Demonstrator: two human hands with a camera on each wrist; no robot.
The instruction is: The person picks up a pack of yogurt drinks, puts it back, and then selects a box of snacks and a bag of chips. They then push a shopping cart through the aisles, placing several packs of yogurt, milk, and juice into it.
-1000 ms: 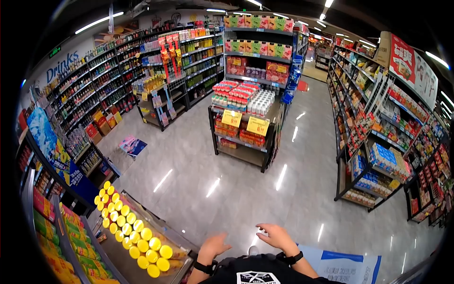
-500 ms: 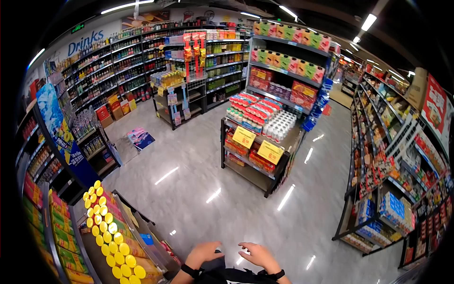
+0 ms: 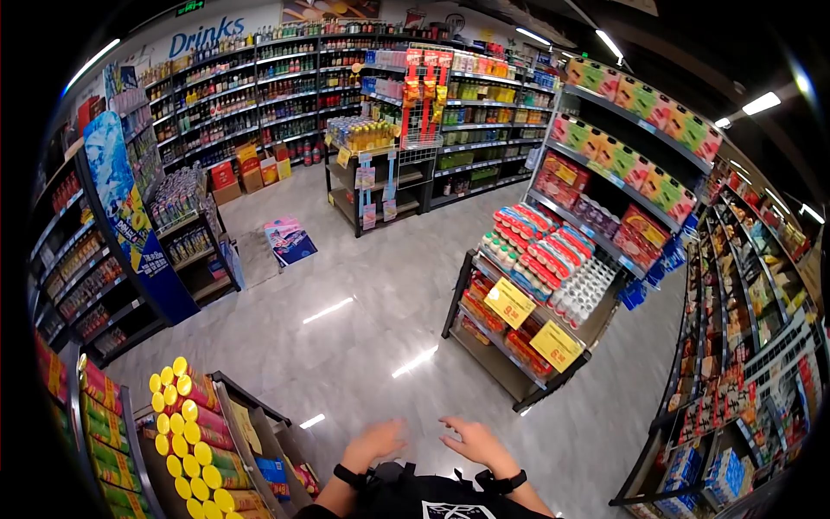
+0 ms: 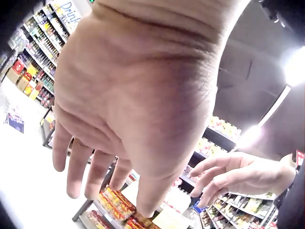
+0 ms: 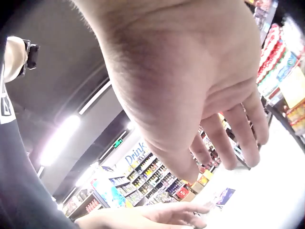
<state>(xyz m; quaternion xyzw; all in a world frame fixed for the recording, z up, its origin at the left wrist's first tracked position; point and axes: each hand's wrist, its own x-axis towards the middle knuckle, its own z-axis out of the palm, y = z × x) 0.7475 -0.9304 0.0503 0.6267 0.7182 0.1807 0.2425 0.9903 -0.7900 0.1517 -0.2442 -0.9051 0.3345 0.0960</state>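
Note:
My left hand [image 3: 374, 442] is held out in front of my body at the bottom of the head view, with a dark band on the wrist. Its palm fills much of the left wrist view, fingers spread and loosely extended, holding nothing. A little to its right, my right hand [image 3: 475, 440] hovers at the same height, also banded at the wrist. In the right wrist view its palm and relaxed fingers [image 5: 244, 138] show nothing held. A gap of floor [image 3: 372, 355] shows between and beyond the hands. Nearest the left hand is a shelf of yellow-lidded canisters [image 3: 183, 441].
Ahead to the right stands a display rack [image 3: 519, 389] with bottle packs [image 3: 553, 251] and yellow price signs [image 3: 508, 303]. Drink shelves [image 3: 285, 78] line the back wall. A small rack [image 3: 356, 203] stands before them. Snack shelving [image 3: 735, 285] runs along the right.
The head view has turned leftward and come closer to the display rack, which now sits larger and further right. Both hands stay raised in front, empty.

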